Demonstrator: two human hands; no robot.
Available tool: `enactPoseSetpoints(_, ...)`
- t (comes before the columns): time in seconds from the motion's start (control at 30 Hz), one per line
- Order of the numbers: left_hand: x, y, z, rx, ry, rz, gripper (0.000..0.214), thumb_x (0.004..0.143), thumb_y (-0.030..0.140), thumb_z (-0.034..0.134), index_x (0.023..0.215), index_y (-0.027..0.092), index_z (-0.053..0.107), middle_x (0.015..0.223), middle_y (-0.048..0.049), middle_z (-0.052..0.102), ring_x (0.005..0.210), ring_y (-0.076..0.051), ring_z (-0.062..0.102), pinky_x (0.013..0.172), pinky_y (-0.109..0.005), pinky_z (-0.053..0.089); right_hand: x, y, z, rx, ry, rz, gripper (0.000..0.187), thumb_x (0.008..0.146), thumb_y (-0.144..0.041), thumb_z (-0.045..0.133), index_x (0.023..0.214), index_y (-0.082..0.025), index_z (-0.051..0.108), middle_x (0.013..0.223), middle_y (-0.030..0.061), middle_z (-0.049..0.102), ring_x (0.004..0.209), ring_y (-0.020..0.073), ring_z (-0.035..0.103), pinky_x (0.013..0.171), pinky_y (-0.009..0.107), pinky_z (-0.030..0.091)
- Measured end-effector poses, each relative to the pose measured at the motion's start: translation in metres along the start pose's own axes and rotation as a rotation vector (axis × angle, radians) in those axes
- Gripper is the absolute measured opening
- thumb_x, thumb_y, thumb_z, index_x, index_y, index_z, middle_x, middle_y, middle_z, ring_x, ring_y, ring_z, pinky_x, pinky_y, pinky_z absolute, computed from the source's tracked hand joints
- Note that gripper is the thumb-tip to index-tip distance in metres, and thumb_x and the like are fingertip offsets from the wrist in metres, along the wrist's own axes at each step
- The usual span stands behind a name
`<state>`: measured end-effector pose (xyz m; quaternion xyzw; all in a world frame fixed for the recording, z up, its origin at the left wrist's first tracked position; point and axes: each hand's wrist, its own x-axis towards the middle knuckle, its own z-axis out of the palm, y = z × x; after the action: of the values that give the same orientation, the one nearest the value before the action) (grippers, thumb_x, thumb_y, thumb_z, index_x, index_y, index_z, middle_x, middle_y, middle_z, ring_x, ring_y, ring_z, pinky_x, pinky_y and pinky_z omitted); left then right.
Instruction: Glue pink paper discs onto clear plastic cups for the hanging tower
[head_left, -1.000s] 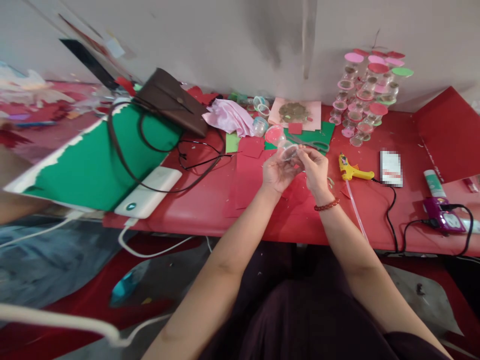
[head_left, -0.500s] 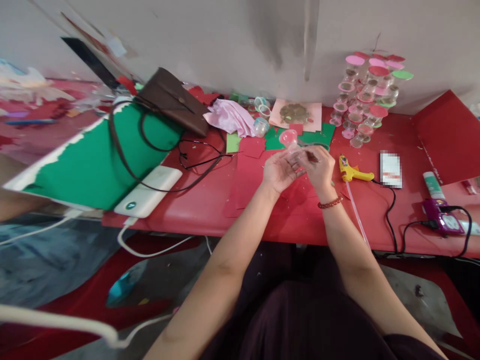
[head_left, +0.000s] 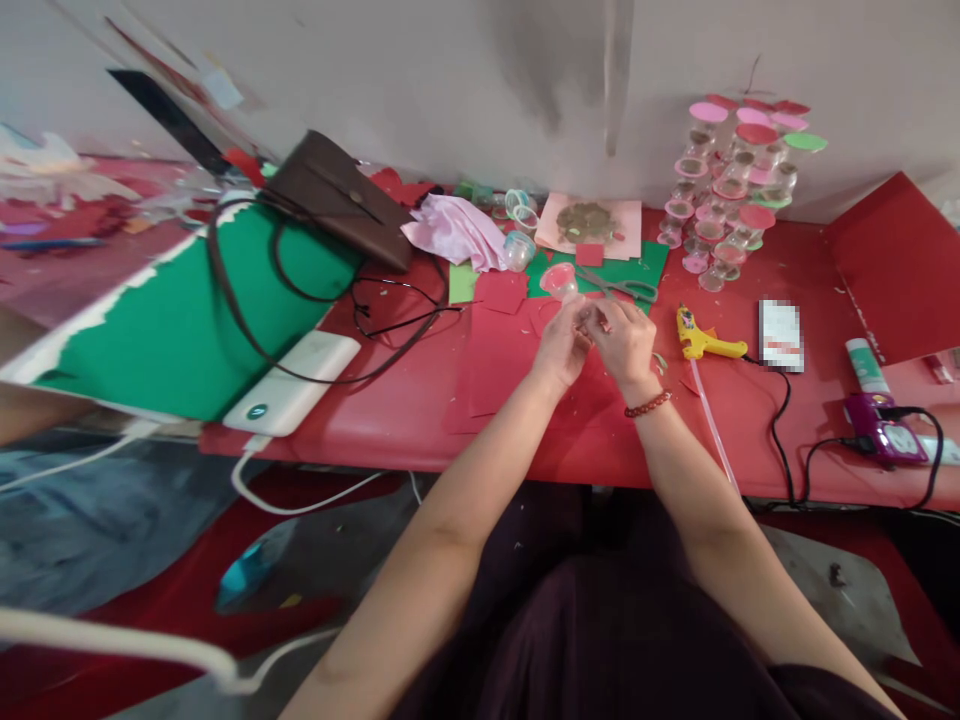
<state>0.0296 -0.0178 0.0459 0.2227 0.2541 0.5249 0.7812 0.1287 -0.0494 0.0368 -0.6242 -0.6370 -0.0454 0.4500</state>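
A small clear plastic cup with a pinkish-red round end sticks out beyond the fingertips of my left hand, which is closed on its lower part. My right hand, with a beaded bracelet at the wrist, meets the left at the fingertips. Its fingers are pinched together, and whatever is between them is too small or hidden. Just behind the hands lie grey scissors on green paper. Red paper sheets lie under the hands.
On the right are a yellow glue gun, a purple plug adapter with cords, and a hanging stack of joined cups. To the left are a white power bank, eyeglasses, a brown bag and a green board.
Both hands have come closer together and turned, and the cup has shifted slightly left with them. My left palm, spread open before, has closed. The scissors now show more fully.
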Motion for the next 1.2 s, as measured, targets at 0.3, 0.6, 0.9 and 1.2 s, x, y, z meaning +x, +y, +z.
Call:
enactPoseSetpoints(0.3,0.001,-0.004,-0.003,0.029,0.022,0.048,0.023,0.093,0.026,0.074,0.074,0.018,0.065,0.071,0.0026,0.064,0.062,-0.008,0.058,0.064,-0.023,0.041,-0.001,-0.002,0.009,0.128,0.099,0.047,0.018,0.088,-0.014,0.065,0.091,-0.024,0.079,0.089,0.0013,0.082,0.081,0.0175,0.073,0.074,0.028,0.055)
enactPoseSetpoints(0.6,0.000,-0.008,-0.001,-0.009,0.044,0.069,0.023,0.096,0.028,0.070,0.076,0.018,0.067,0.072,0.0016,0.066,0.064,-0.009,0.061,0.068,-0.023,0.044,0.001,-0.005,0.011,0.361,0.123,0.159,0.020,0.084,-0.014,0.065,0.090,-0.023,0.081,0.091,0.0021,0.083,0.085,0.0181,0.076,0.081,0.030,0.060)
enactPoseSetpoints(0.9,-0.001,-0.002,-0.003,-0.037,0.022,0.096,0.016,0.093,0.028,0.070,0.080,0.020,0.068,0.077,0.0009,0.072,0.069,-0.010,0.066,0.067,-0.022,0.047,0.001,-0.003,0.009,0.592,0.119,0.154,0.020,0.088,-0.022,0.065,0.097,-0.023,0.082,0.096,0.0036,0.084,0.083,0.0173,0.078,0.082,0.032,0.065)
enactPoseSetpoints(1.2,-0.007,-0.002,0.003,0.030,-0.003,0.176,0.021,0.090,0.025,0.077,0.076,0.020,0.063,0.072,0.0031,0.062,0.067,-0.008,0.061,0.066,-0.020,0.047,-0.001,-0.009,-0.002,0.302,0.147,0.032,0.018,0.091,-0.021,0.064,0.095,-0.026,0.081,0.099,0.0036,0.084,0.094,0.0199,0.079,0.087,0.034,0.063)
